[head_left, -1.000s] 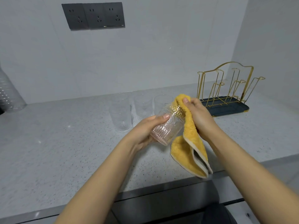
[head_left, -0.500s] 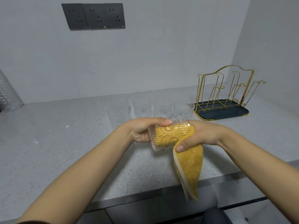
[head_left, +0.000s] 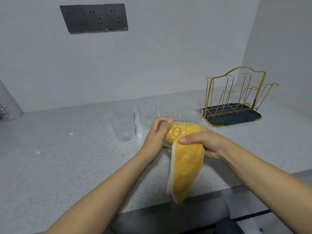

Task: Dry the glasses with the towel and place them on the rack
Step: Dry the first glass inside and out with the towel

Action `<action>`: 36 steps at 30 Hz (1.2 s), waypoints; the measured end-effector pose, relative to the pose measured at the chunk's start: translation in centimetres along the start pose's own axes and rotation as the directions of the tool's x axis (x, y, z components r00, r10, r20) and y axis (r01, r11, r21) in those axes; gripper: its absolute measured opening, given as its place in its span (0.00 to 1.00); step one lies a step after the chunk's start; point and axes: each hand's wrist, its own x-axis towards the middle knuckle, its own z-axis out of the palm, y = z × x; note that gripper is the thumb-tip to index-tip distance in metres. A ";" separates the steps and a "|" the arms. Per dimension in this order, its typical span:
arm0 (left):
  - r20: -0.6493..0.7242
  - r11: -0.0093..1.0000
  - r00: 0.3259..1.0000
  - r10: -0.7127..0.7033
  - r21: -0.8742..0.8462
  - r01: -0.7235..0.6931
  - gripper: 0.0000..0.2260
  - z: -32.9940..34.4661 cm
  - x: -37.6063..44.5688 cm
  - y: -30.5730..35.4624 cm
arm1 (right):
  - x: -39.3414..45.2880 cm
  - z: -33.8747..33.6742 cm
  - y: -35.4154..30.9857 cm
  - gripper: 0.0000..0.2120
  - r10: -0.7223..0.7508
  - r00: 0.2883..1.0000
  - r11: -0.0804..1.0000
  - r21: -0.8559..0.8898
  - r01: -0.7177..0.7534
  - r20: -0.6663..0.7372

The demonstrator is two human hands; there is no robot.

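Observation:
My left hand grips a clear patterned glass lying on its side above the counter, its mouth pointing right. A yellow towel is stuffed into the glass and hangs down below it. My right hand holds the towel at the glass's mouth, thumb on top. Behind stand several clear glasses in a row, among them a tall one at the left and a patterned one at the right. The gold wire rack on its dark tray stands empty at the right.
A speckled grey counter runs to a front edge below my arms. Dark wall sockets sit on the back wall. A clear dotted container is at the far left edge. The right wall stands close behind the rack.
The towel went from wrapping the outside of the tilted glass to being pushed inside it. The glass now lies sideways, and my right hand has turned at its mouth.

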 end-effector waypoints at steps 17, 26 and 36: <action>0.050 1.000 0.999 0.012 -0.007 -0.012 0.13 -0.8 -0.8 0.5 | -0.5 1.3 -0.5 0.19 -0.019 0.998 0.972 -0.233 0.006 -0.055; 0.211 0.979 0.956 -0.203 0.005 0.206 0.37 -1.8 -0.6 1.2 | -0.8 0.7 -1.3 0.16 -0.159 0.984 0.841 -0.533 0.094 -0.076; 0.201 0.971 0.956 -0.214 -0.066 0.231 0.24 -1.3 -1.0 2.9 | -1.5 2.3 -0.1 0.25 -0.283 0.952 0.186 -0.967 0.176 0.119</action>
